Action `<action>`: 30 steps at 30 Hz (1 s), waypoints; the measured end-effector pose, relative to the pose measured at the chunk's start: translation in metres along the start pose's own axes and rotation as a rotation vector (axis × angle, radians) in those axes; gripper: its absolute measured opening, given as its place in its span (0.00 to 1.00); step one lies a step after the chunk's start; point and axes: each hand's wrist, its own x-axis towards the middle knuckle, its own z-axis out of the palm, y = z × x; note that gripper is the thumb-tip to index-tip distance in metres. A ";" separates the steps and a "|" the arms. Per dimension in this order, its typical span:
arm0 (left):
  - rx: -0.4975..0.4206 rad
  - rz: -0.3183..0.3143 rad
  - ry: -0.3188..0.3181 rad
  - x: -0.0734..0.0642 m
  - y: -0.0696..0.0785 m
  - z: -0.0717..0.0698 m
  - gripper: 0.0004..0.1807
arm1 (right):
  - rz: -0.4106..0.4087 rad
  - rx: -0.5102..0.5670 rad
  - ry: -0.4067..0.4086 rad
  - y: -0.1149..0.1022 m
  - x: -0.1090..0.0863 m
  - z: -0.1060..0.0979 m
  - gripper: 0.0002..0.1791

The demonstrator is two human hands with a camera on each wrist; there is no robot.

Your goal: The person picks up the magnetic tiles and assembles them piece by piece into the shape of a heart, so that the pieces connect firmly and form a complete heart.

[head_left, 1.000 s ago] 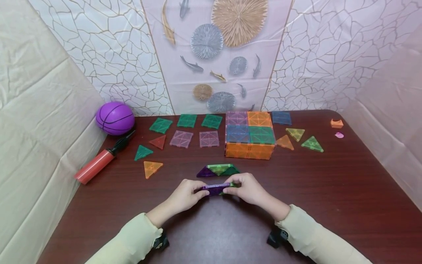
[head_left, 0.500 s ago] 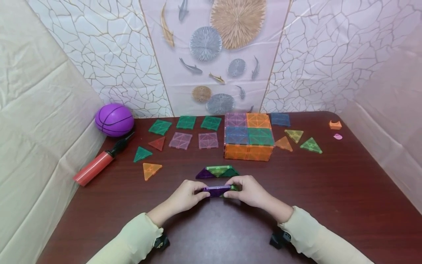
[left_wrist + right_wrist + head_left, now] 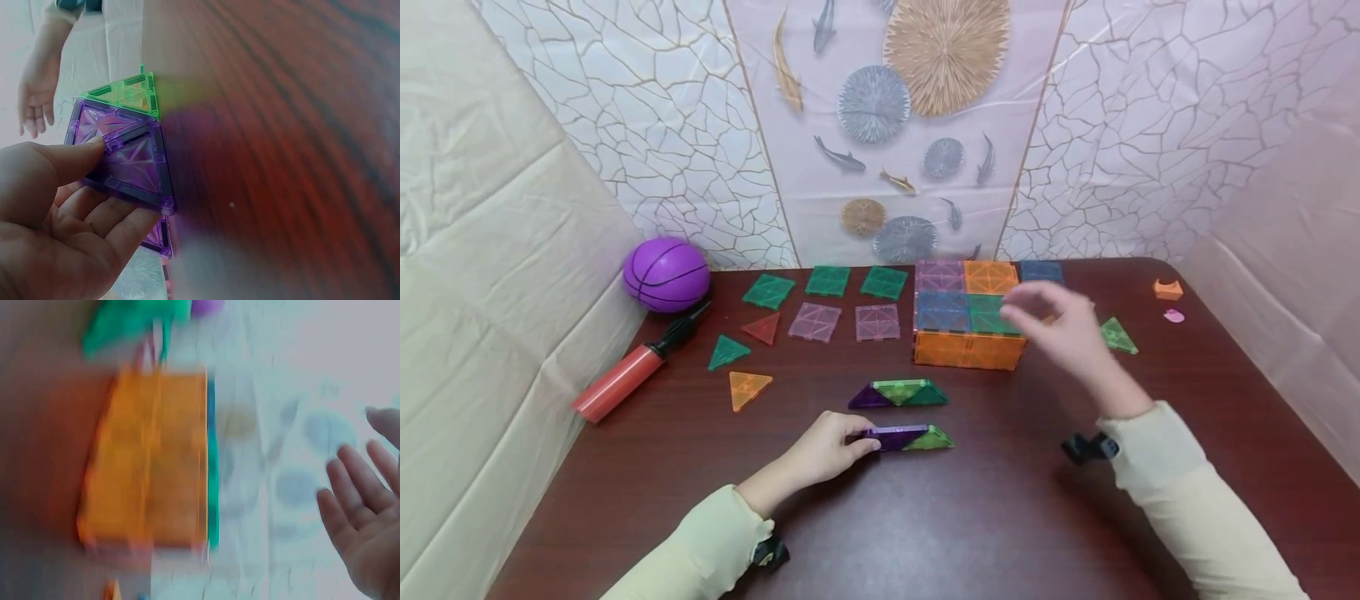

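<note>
Purple triangular tiles (image 3: 134, 159) stand upright on the table, joined edge to edge with a light green triangular tile (image 3: 931, 438). My left hand (image 3: 823, 447) pinches the purple end between thumb and fingers. Just behind stands a similar strip (image 3: 898, 392) of purple, light green and dark green triangles. My right hand (image 3: 1063, 329) is raised in front of the right side of a box of coloured square tiles (image 3: 970, 348), holding nothing. Its fingers are apart in the blurred right wrist view. Behind this hand, some loose tiles are partly hidden.
Green square tiles (image 3: 829, 281) and pink square tiles (image 3: 877, 322) lie at the back. Red, green and orange triangles (image 3: 749, 388) lie to the left, near a red hand pump (image 3: 621, 383) and a purple ball (image 3: 667, 275). Small orange (image 3: 1167, 289) and pink pieces lie far right.
My right hand has let go of the tile strip and moved up and right to beside the box. The left hand still pinches the purple end.
</note>
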 end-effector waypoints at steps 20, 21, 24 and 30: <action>-0.012 -0.043 -0.039 -0.002 0.001 0.000 0.04 | 0.367 -0.312 -0.087 0.148 0.070 -0.012 0.35; -0.014 -0.045 -0.044 -0.001 0.001 0.000 0.04 | 0.372 -0.328 -0.117 0.152 0.070 -0.012 0.36; -0.016 -0.041 -0.047 -0.001 0.000 0.000 0.04 | 0.400 -0.351 -0.227 0.160 0.073 -0.011 0.40; -0.021 -0.043 -0.032 -0.001 -0.003 -0.002 0.04 | 0.423 -0.401 -0.448 0.163 0.082 -0.005 0.44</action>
